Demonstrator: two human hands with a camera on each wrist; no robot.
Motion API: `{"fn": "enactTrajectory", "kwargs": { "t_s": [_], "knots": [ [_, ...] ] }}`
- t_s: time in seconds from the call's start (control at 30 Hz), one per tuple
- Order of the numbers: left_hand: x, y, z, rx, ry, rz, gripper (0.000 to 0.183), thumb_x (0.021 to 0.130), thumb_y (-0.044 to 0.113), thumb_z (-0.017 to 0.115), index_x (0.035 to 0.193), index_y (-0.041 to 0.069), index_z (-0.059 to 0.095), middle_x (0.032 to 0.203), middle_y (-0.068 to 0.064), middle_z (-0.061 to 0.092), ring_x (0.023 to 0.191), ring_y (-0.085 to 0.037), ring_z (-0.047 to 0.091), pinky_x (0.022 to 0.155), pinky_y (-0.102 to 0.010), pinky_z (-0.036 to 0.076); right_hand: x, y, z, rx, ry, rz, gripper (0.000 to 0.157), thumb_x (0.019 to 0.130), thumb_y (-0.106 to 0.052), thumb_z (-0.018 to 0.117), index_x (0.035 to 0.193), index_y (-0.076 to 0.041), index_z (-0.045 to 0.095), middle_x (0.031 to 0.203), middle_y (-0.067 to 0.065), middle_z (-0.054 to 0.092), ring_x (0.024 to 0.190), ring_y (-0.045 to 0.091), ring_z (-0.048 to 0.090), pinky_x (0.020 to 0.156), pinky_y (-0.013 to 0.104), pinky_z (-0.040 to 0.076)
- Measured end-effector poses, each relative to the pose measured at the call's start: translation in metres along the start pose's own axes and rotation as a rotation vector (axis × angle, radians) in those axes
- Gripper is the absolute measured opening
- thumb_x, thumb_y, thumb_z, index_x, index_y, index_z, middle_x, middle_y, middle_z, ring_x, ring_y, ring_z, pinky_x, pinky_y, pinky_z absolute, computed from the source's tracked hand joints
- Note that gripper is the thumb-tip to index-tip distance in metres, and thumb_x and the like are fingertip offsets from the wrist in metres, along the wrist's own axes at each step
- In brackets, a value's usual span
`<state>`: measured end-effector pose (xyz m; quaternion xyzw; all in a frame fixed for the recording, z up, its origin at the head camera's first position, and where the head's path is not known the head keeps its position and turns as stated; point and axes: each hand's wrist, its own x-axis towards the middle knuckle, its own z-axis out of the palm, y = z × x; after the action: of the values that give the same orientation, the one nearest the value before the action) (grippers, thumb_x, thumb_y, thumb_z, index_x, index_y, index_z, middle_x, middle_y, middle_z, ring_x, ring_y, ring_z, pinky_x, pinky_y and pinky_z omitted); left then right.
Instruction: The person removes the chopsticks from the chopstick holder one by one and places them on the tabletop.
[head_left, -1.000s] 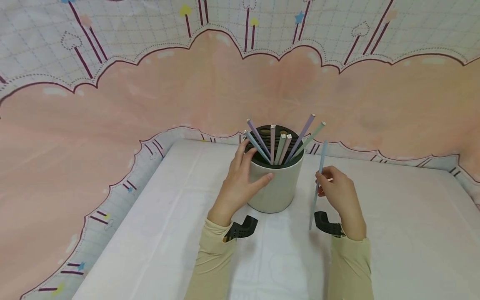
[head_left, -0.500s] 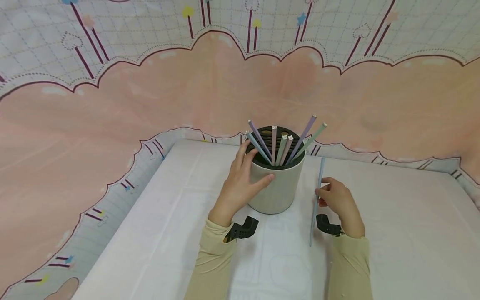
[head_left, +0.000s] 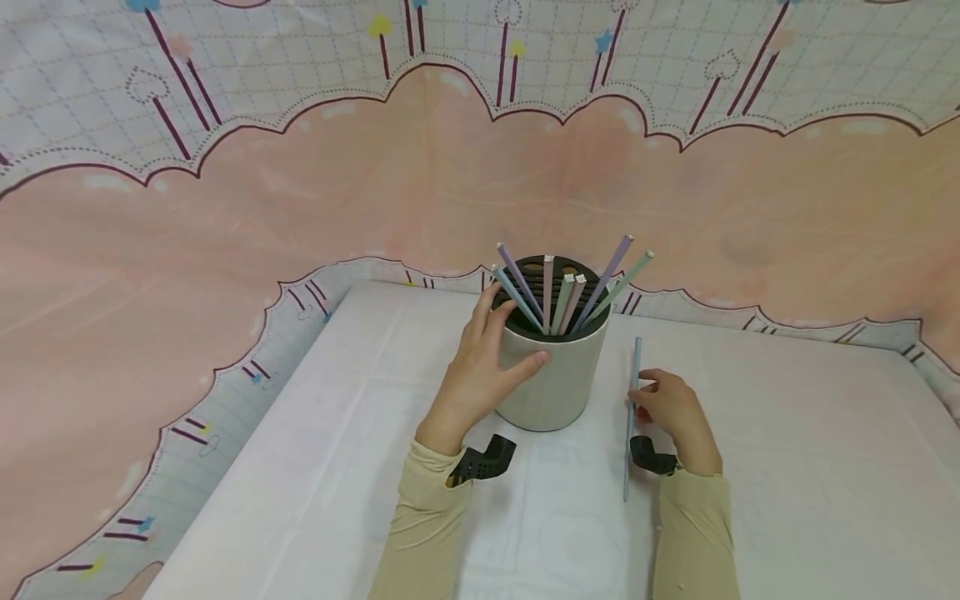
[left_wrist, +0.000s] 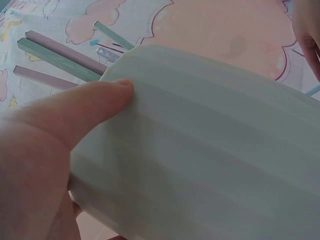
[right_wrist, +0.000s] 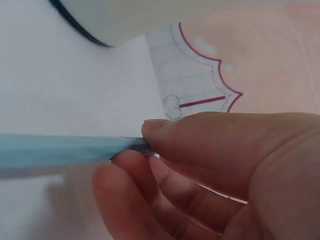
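A ribbed, pale grey-green holder (head_left: 558, 383) with a dark slotted insert (head_left: 551, 271) stands upright in the head view. My left hand (head_left: 472, 375) grips it, thumb (left_wrist: 107, 97) along the near wall and fingers at the rim. Several pastel chopsticks (head_left: 602, 283), purple, pink, green and blue, lean out of the holder's top. To the right of it, my right hand (head_left: 673, 410) pinches a light blue chopstick (head_left: 628, 467) near its middle between thumb and fingers. This chopstick (right_wrist: 60, 150) stretches left from the fingertips in the right wrist view, close over the table.
Under everything lies a white-covered table (head_left: 810, 467). Behind it and along its left side hangs a patterned peach and white cloth (head_left: 480, 183). Black wrist mounts (head_left: 487, 454) jut inward from both sleeves.
My right hand has drawn the blue chopstick toward me and lowered it, with its far end now nearer the front. The left hand and holder have stayed in place.
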<state>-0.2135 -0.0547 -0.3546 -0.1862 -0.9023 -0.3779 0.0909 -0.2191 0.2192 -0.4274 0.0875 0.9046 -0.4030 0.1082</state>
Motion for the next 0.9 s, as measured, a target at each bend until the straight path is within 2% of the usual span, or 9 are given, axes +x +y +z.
{"fn": "enactTrajectory", "kwargs": {
  "t_s": [0.17, 0.3, 0.4, 0.6, 0.73, 0.83, 0.9],
  "knots": [
    [-0.001, -0.002, 0.000, 0.001, 0.001, 0.004, 0.078, 0.078, 0.060, 0.054, 0.137, 0.016, 0.030, 0.145, 0.021, -0.008, 0.132, -0.017, 0.012, 0.084, -0.055, 0.038, 0.002, 0.004, 0.004, -0.024, 0.030, 0.011, 0.043, 0.088, -0.013, 0.053, 0.125, 0.006, 0.042, 0.088, 0.014, 0.060, 0.059, 0.013, 0.057, 0.061, 0.030, 0.044],
    [-0.001, -0.003, 0.001, -0.001, 0.000, 0.005, 0.079, 0.078, 0.060, 0.054, 0.138, 0.015, 0.030, 0.144, 0.023, -0.009, 0.132, -0.017, 0.012, 0.084, -0.055, 0.038, 0.002, 0.004, 0.006, -0.045, 0.052, 0.042, 0.044, 0.091, -0.022, 0.049, 0.127, 0.002, 0.043, 0.094, 0.015, 0.059, 0.062, 0.013, 0.056, 0.066, 0.034, 0.045],
    [-0.001, -0.003, 0.000, -0.002, -0.003, 0.008, 0.078, 0.078, 0.060, 0.054, 0.138, 0.015, 0.030, 0.144, 0.022, -0.009, 0.133, -0.017, 0.011, 0.084, -0.055, 0.037, 0.000, 0.002, 0.005, -0.022, 0.048, 0.046, 0.046, 0.092, -0.029, 0.046, 0.128, -0.001, 0.042, 0.100, 0.017, 0.058, 0.067, 0.015, 0.057, 0.070, 0.036, 0.046],
    [0.000, -0.002, 0.001, -0.006, 0.004, 0.010, 0.077, 0.078, 0.058, 0.055, 0.137, 0.015, 0.031, 0.145, 0.020, -0.007, 0.133, -0.017, 0.011, 0.087, -0.056, 0.035, 0.001, -0.001, 0.003, 0.040, 0.022, 0.028, 0.045, 0.092, -0.029, 0.046, 0.129, -0.003, 0.041, 0.105, 0.017, 0.058, 0.073, 0.016, 0.059, 0.067, 0.031, 0.049],
    [0.000, -0.001, 0.002, -0.009, 0.010, 0.005, 0.078, 0.078, 0.058, 0.055, 0.137, 0.015, 0.031, 0.147, 0.016, -0.004, 0.132, -0.018, 0.012, 0.087, -0.056, 0.035, 0.005, -0.001, 0.000, 0.077, 0.008, -0.038, 0.048, 0.093, -0.032, 0.044, 0.131, -0.004, 0.039, 0.109, 0.019, 0.056, 0.081, 0.022, 0.060, 0.072, 0.033, 0.049],
    [0.001, -0.001, 0.003, -0.008, 0.016, 0.005, 0.079, 0.077, 0.059, 0.055, 0.137, 0.014, 0.031, 0.147, 0.014, -0.003, 0.132, -0.019, 0.013, 0.088, -0.055, 0.035, 0.011, 0.002, 0.000, 0.124, 0.049, -0.106, 0.050, 0.091, -0.040, 0.046, 0.130, -0.009, 0.041, 0.108, 0.016, 0.057, 0.084, 0.023, 0.060, 0.068, 0.034, 0.050],
    [0.001, -0.001, 0.003, -0.004, 0.020, 0.009, 0.078, 0.078, 0.059, 0.055, 0.137, 0.014, 0.031, 0.147, 0.013, -0.003, 0.132, -0.019, 0.013, 0.088, -0.055, 0.035, 0.020, 0.007, 0.002, 0.135, 0.118, -0.178, 0.051, 0.090, -0.046, 0.045, 0.129, -0.014, 0.044, 0.105, 0.009, 0.058, 0.084, 0.019, 0.061, 0.061, 0.032, 0.050]
  ]
}}
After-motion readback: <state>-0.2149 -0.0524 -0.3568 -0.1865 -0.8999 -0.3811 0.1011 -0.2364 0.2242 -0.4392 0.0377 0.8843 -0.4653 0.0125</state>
